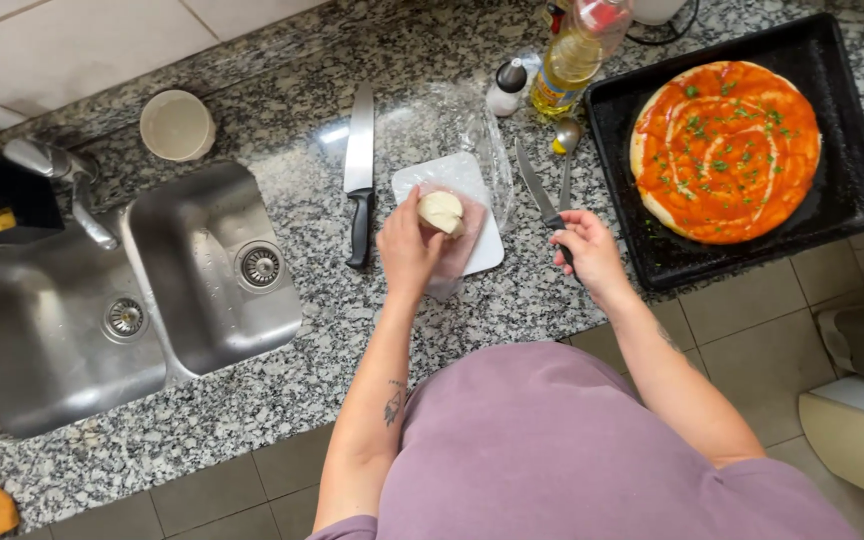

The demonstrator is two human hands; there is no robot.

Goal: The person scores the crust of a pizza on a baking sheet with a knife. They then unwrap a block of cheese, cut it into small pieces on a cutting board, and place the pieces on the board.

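Mozzarella ball (pixel 441 211) clasped uncut in left hand (pixel 407 250); right hand (pixel 587 250) closed on paring knife (pixel 540 195); sauced pizza base (pixel 725 150) beyond right hand still cheeseless.

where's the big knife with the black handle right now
In the head view the large knife lies untouched on the granite counter, between the sink and the white cutting board, just beside the left hand.

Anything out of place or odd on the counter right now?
Little stands out. The oil bottle by the baking tray looks uncapped. Left hand holds a white cheese ball; right hand grips a small knife.
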